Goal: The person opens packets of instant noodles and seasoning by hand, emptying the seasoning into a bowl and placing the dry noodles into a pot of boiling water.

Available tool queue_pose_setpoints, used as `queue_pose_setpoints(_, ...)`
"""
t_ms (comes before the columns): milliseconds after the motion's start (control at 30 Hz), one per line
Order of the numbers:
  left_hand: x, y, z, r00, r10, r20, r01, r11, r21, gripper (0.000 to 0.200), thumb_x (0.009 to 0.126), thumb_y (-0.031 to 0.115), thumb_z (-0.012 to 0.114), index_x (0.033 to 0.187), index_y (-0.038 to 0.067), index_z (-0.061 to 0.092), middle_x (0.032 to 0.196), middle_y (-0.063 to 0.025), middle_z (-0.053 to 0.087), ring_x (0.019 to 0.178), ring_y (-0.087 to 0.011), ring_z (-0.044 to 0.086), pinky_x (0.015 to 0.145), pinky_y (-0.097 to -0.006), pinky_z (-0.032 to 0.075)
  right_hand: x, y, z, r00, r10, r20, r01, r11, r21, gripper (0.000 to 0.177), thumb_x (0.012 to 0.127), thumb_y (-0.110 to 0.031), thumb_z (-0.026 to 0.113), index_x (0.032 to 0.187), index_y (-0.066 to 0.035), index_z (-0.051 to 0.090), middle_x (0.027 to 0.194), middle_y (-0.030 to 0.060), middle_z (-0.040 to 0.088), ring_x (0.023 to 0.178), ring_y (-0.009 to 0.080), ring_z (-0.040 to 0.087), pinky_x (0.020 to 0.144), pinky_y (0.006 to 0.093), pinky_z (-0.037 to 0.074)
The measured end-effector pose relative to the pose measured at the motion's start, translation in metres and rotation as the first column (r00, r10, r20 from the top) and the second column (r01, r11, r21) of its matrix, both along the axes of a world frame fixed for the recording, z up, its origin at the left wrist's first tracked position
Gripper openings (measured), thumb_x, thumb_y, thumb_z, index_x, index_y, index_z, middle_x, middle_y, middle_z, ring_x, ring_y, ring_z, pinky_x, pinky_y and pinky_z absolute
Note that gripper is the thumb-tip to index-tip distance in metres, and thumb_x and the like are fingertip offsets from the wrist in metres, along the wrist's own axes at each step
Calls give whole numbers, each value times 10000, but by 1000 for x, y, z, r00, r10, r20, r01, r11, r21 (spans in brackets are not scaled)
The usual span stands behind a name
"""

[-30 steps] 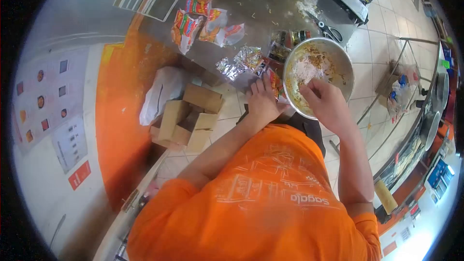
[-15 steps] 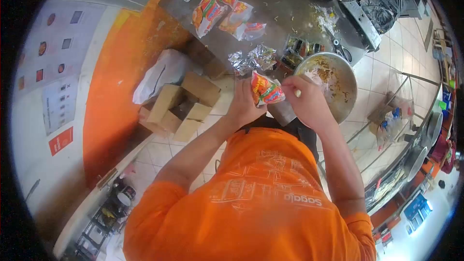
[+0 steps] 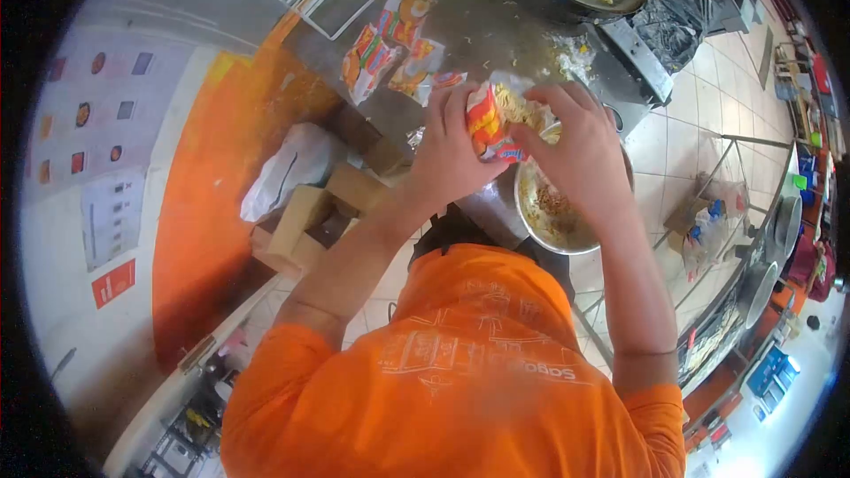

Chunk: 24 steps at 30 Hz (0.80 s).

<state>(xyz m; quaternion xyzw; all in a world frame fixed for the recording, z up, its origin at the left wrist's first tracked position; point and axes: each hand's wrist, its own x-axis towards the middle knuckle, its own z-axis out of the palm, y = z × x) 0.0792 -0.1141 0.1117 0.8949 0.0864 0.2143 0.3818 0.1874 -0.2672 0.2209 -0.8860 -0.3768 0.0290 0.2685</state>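
Note:
My left hand (image 3: 453, 137) is closed around a red and orange instant noodle packet (image 3: 486, 124), held up above the counter's near edge. The packet is torn open, and a pale dry noodle block (image 3: 521, 108) shows at its mouth. My right hand (image 3: 580, 146) has its thumb on the near side of the block and its fingers curled over the far side. Partly under my right hand stands a metal bowl (image 3: 580, 247) with brownish crumbly contents. Several more noodle packets (image 3: 405, 16) lie on the counter beyond my left hand.
A large round pan (image 3: 575, 6) with noodles in rows sits at the back. A white wire rack (image 3: 329, 0) stands at the far left of the dark counter (image 3: 469, 26). Open cardboard boxes (image 3: 305, 226) and a white bag (image 3: 288, 173) are low on the left.
The packet has gone from closed at the top to torn open, with noodles showing. My right hand has shifted from pinching its edge to gripping the block. The view has moved.

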Motion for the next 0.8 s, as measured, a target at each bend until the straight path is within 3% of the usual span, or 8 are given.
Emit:
queue_pose_setpoints(133,45,4,3,997,-55,51,54,998,18,1197,611,236,976,1540,0,259,1448,-290,387,1312,-473,461,1108,-569,430,37,2,8,989,-43,-142,49,998,42,385,819,-302,801,1100,-41,765,1024,175,747,932,395,713,903,459,552)
queue_pose_setpoints(200,71,4,9,991,-63,121,89,969,-229,1074,647,195,947,1501,-6,328,1399,-280,415,1304,-473,462,1089,-547,461,56,3,21,983,-78,-168,95,991,95,432,812,-316,813,1133,-30,774,997,189,771,900,370,749,841,425,580)
queue_pose_setpoints(400,160,28,19,966,-153,209,182,976,-124,1071,726,341,905,1515,-57,301,1423,-271,421,1334,-452,418,1146,-524,380,188,-14,28,922,-194,-336,241,965,105,488,911,-456,761,1128,-19,781,965,146,779,912,182,705,876,377,539)
queue_pose_setpoints(467,172,34,9,981,-92,170,108,990,-86,1065,736,343,903,1529,-65,322,1427,-264,428,1327,-443,423,1137,-519,384,218,-21,38,871,-74,-485,221,942,253,396,1004,-344,673,1262,-53,747,1018,47,739,971,101,639,879,256,482)
queue_pose_setpoints(600,160,42,0,992,-45,118,62,988,-141,975,720,290,938,1462,-39,398,1401,-261,423,1367,-414,415,1182,-491,341,322,-50,-10,873,-153,-463,263,947,183,481,1017,-457,628,1257,-57,744,1052,31,734,952,117,632,877,274,477)
queue_pose_setpoints(667,138,50,-7,992,-22,124,27,999,-33,1067,764,310,895,1566,-57,295,1425,-253,420,1311,-437,426,1138,-505,384,315,-19,-10,849,-395,-351,386,917,-99,553,1004,-533,622,1279,-66,733,1079,20,730,907,108,610,879,296,478)
queue_pose_setpoints(733,112,59,-31,989,-3,148,29,984,-175,1056,766,272,907,1571,-39,298,1431,-235,415,1311,-416,450,1140,-488,393,361,-41,-48,881,-306,-361,282,952,-117,576,1000,-548,618,1290,-64,728,1099,24,735,901,119,607,881,304,481)
queue_pose_setpoints(800,80,72,-38,983,82,165,-41,971,-237,1030,761,226,923,1558,-28,322,1428,-228,413,1315,-383,473,1136,-470,407,353,-40,-39,920,-361,-152,365,931,-1,581,1001,-549,621,1265,-44,736,1082,34,745,895,131,607,887,304,482)
